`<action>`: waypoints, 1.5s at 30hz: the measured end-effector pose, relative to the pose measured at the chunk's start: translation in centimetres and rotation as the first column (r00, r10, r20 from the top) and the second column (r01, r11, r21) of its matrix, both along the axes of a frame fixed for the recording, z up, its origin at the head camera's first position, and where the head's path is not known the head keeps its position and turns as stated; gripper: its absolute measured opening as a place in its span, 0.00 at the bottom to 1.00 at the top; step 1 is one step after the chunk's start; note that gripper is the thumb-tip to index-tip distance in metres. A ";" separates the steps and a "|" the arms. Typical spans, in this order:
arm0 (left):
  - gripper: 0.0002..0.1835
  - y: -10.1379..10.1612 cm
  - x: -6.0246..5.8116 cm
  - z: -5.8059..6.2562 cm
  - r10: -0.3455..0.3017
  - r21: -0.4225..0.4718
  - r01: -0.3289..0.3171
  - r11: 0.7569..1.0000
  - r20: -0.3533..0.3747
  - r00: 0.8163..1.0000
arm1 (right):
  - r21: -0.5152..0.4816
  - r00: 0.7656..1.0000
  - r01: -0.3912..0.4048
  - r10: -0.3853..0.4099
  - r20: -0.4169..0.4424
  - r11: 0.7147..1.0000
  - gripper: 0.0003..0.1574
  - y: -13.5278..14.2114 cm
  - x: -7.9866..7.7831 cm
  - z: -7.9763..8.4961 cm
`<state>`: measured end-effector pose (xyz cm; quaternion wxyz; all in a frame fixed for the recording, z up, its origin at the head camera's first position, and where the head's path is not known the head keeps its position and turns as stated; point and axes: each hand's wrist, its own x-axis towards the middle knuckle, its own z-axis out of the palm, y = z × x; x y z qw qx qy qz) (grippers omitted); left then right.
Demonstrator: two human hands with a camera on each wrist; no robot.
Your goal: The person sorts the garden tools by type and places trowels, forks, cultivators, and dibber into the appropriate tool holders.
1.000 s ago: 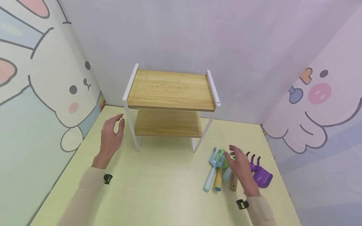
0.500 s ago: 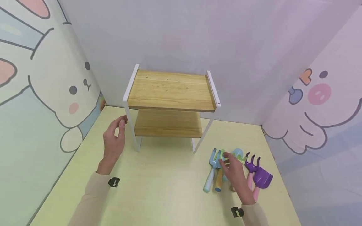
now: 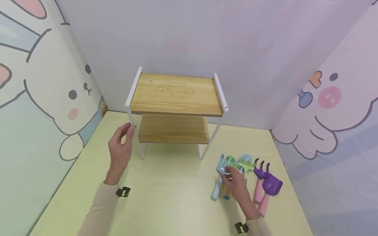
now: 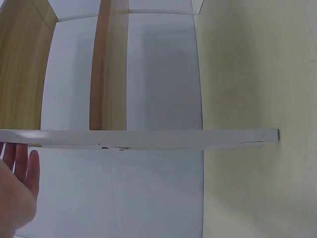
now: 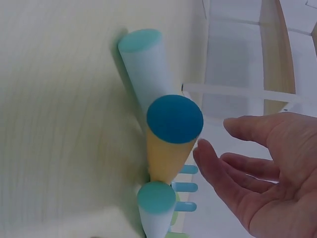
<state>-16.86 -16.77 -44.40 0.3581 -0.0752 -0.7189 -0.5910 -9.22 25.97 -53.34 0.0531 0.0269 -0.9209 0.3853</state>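
Left hand (image 3: 120,150) at shelf (image 3: 177,95) — right hand (image 3: 237,186) near blue fork (image 3: 220,169).

I'm seeing wood lines and small dark spots running over the shelf boards (image 3: 177,93). The white frame (image 4: 158,140) is looking smooth, like painted metal. The blue fork (image 3: 220,168) and purple scoop (image 3: 272,184) are shining, but I'm struggling to tell plastic from metal. The left sleeve (image 3: 100,203) is looking like dull cloth.

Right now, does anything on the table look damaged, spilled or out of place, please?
Nothing looks spilled or visibly broken, and the shelf stands upright. Only the garden tools look untidy: bunched near the shelf's front right leg, with the light green rake partly covering a blue tool head and the blue fork overlapping its neighbour.
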 end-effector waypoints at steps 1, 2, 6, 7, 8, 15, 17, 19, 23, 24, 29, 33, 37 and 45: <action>0.11 0.0 0.0 0.0 -0.006 0.015 0.006 1.000 0.005 1.000 | 0.000 1.000 0.003 -0.003 0.005 1.000 0.23 -0.1 0.1 -0.1; 0.11 0.1 -0.1 0.1 -0.011 0.030 0.010 1.000 0.012 1.000 | 0.005 1.000 -0.002 0.002 0.003 1.000 0.23 -0.2 0.3 -0.3; 0.10 0.2 -0.3 0.1 -0.034 0.086 0.032 0.996 0.024 0.999 | 0.042 1.000 -0.001 0.001 0.017 0.999 0.21 -0.6 0.8 -0.7; 0.10 0.2 -0.4 0.1 -0.041 0.100 0.038 0.994 0.027 0.999 | 0.054 1.000 -0.002 0.000 0.022 0.999 0.20 -0.6 0.9 -0.8; 0.10 0.2 -0.4 0.2 -0.046 0.110 0.042 0.993 0.029 0.999 | 0.065 1.000 -0.003 0.001 0.025 0.998 0.19 -0.7 0.9 -0.9; 0.11 0.2 -0.8 0.1 -0.080 0.160 0.069 0.985 0.061 0.995 | 0.057 0.998 0.011 -0.014 0.054 0.998 0.17 -0.7 1.5 -1.0; 0.11 0.1 -0.9 0.1 -0.083 0.159 0.071 0.985 0.069 0.994 | 0.041 0.997 0.020 -0.023 0.067 0.999 0.18 -0.8 1.7 -0.9; 0.11 0.1 -0.9 0.1 -0.083 0.156 0.070 0.985 0.075 0.994 | 0.030 0.996 0.024 -0.027 0.087 0.999 0.19 -0.9 1.9 -0.9; 0.11 0.2 -0.9 0.2 -0.083 0.153 0.072 0.986 0.072 0.994 | 0.039 0.990 0.034 -0.039 0.133 0.999 0.23 -1.1 2.3 -1.1; 0.11 0.2 -0.9 0.2 -0.085 0.155 0.074 0.985 0.068 0.994 | 0.043 0.989 0.034 -0.040 0.145 0.998 0.24 -1.2 2.3 -1.2; 0.10 0.2 -1.0 0.2 -0.091 0.164 0.080 0.983 0.060 0.994 | 0.023 0.980 0.054 -0.058 0.190 0.998 0.27 -1.7 2.4 -1.4; 0.10 0.2 -1.0 0.2 -0.088 0.171 0.077 0.982 0.057 0.995 | 0.046 0.977 0.074 -0.081 0.196 0.996 0.27 -2.1 2.5 -1.6; 0.10 0.3 -1.0 0.2 -0.093 0.183 0.083 0.980 0.048 0.994 | 0.075 0.975 0.090 -0.103 0.195 0.993 0.25 -2.2 2.4 -1.7; 0.09 0.3 -1.2 0.0 -0.086 0.175 0.074 0.982 0.065 0.994 | 0.043 0.966 0.107 -0.114 0.232 0.993 0.24 -1.7 2.5 -1.3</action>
